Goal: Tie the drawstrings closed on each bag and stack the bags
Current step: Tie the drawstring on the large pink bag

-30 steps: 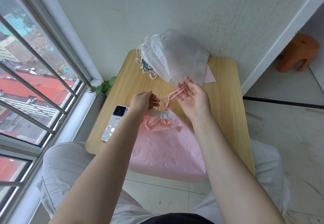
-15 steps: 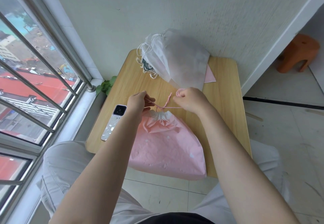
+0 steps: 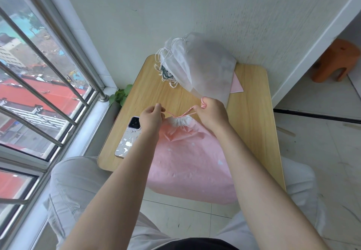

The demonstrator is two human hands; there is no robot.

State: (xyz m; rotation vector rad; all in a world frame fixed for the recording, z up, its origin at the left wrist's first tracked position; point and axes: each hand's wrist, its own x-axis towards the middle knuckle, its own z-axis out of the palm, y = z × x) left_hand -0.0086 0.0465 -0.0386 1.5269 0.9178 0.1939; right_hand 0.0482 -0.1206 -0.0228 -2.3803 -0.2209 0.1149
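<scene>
Between the fingertips of left hand (image 3: 151, 115) and right hand (image 3: 212, 111), pink drawstrings (image 3: 180, 114) cross above the pink bag (image 3: 191, 159) mouth. Both hands pinch cord ends. Pull outward evenly, keeping the knot snug against the gathers.

place: home balcony nook | signs: barred window (image 3: 45, 85) left of my fingers, rooftops beyond | small wooden table (image 3: 252, 116) under them | stool (image 3: 338, 60) far right

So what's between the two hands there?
In the head view, pink drawstrings stretch between the left hand and right hand, meeting at the pink bag's gathered mouth.
</scene>
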